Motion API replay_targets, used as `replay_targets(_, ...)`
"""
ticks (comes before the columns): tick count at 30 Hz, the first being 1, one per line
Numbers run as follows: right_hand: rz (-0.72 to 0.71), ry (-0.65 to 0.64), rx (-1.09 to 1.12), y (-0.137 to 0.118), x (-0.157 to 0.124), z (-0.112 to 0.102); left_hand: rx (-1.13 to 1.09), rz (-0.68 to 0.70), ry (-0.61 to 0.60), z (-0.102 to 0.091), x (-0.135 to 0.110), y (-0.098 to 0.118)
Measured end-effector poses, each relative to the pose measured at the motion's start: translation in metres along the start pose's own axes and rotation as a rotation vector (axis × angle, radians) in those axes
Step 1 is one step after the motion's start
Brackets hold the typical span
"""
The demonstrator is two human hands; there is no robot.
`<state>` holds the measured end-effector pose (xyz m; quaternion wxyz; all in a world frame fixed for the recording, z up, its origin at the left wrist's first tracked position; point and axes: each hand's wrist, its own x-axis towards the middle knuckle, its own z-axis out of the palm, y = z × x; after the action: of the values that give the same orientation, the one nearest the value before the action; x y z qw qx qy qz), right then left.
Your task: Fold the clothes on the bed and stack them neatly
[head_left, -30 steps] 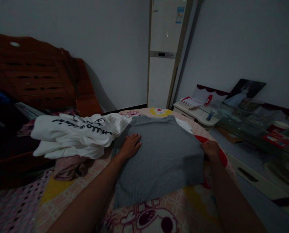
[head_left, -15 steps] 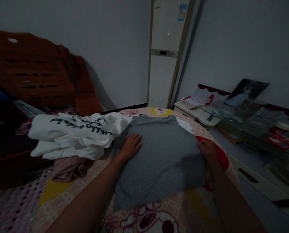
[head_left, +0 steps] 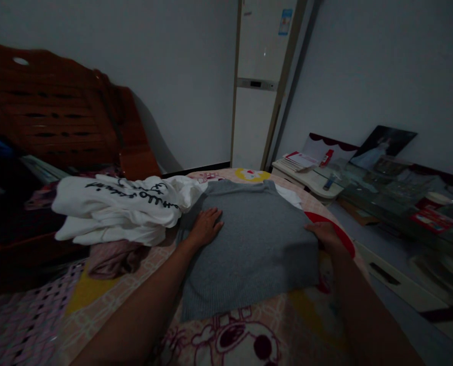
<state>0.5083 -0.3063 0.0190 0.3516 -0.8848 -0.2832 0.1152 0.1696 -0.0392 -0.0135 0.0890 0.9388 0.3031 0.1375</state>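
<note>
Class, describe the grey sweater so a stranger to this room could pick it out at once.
Start at the bed with the pink cartoon cover. Right of a white clothes pile lies the sweater, flat under the left hand, the right hand at its edge. It is the only plain grey knit; the pile is white with black lettering.

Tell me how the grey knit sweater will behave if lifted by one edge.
The grey sweater would likely flop and sag: it lies flat, following the bed cover. It is probably light, as it looks a thin, soft knit. It is unlikely to slide freely, since the ribbed fabric under the left hand looks coarse.
</note>
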Motion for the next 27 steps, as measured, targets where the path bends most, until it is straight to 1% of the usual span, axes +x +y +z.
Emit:
replay_targets(3,0.171,-0.228,0.237,-0.006,-0.018,-0.006,0.002,0.000,-0.006,-0.001,0.000,0.001)
replay_targets(5,0.182,-0.346,0.336,-0.006,-0.032,-0.009,0.004,-0.003,-0.014,-0.003,0.000,0.002)
replay_targets(6,0.172,-0.384,0.362,-0.005,-0.039,-0.009,0.004,-0.004,-0.017,-0.003,0.000,0.003)
replay_targets(8,0.142,-0.415,0.379,-0.002,-0.053,-0.008,0.000,-0.005,-0.013,-0.005,-0.001,0.004)
replay_targets(12,0.084,-0.393,0.348,0.006,-0.074,-0.001,-0.012,-0.011,-0.011,-0.006,-0.002,0.006)
replay_targets(14,0.062,-0.339,0.304,0.009,-0.081,-0.001,-0.015,-0.014,-0.014,-0.006,-0.002,0.006)
replay_targets(17,0.081,-0.252,0.208,0.015,-0.088,-0.005,-0.016,-0.017,-0.008,-0.006,-0.002,0.006)
replay_targets(19,0.091,-0.239,0.161,0.019,-0.091,-0.009,-0.013,-0.006,-0.003,-0.007,-0.002,0.006)
replay_targets(21,0.071,-0.252,0.129,0.022,-0.092,-0.014,-0.008,0.004,-0.007,-0.008,-0.002,0.006)
replay_targets(23,0.017,-0.254,0.067,0.025,-0.089,-0.017,-0.001,-0.005,-0.017,-0.008,-0.002,0.007)
replay_targets(25,-0.055,-0.211,-0.032,0.026,-0.082,-0.020,0.000,-0.016,-0.019,-0.008,-0.002,0.007)
replay_targets(27,-0.097,-0.126,-0.096,0.026,-0.072,-0.022,-0.002,-0.018,-0.018,-0.008,-0.002,0.007)
